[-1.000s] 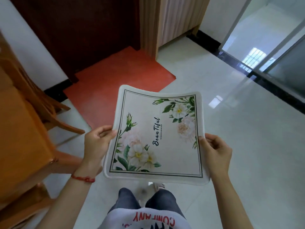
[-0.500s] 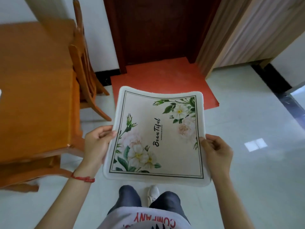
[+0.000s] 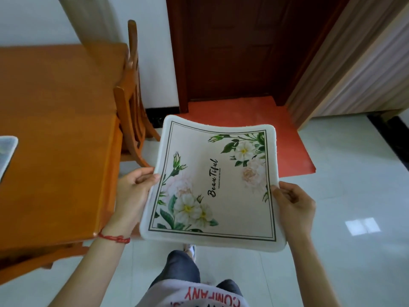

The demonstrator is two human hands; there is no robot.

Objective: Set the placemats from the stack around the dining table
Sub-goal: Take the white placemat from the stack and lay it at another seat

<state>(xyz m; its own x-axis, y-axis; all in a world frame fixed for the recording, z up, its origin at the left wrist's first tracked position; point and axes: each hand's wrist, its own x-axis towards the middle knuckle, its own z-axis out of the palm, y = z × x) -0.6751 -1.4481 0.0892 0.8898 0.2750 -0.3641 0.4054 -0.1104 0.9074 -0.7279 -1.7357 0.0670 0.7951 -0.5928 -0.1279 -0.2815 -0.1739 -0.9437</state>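
A cream placemat (image 3: 221,185) printed with white flowers and the word "Beau Tiful" hangs in the air in front of me, face up and slightly bowed. My left hand (image 3: 132,191) grips its left edge, thumb on top. My right hand (image 3: 292,204) grips its right edge the same way. The orange wooden dining table (image 3: 55,140) lies to my left, its near right corner just beside my left wrist. Another placemat (image 3: 6,151) lies on the table at the far left edge of view, only partly visible.
A wooden chair (image 3: 130,103) stands at the table's far right side, close to the wall. Beyond the held mat are a red floor mat (image 3: 243,111) and a dark wooden door (image 3: 239,52). Glossy white tile floor (image 3: 343,196) stretches to the right.
My view has swung left, bringing the table and chair further into sight and the placemat on the table into view. Both hands keep the same hold on the mat.
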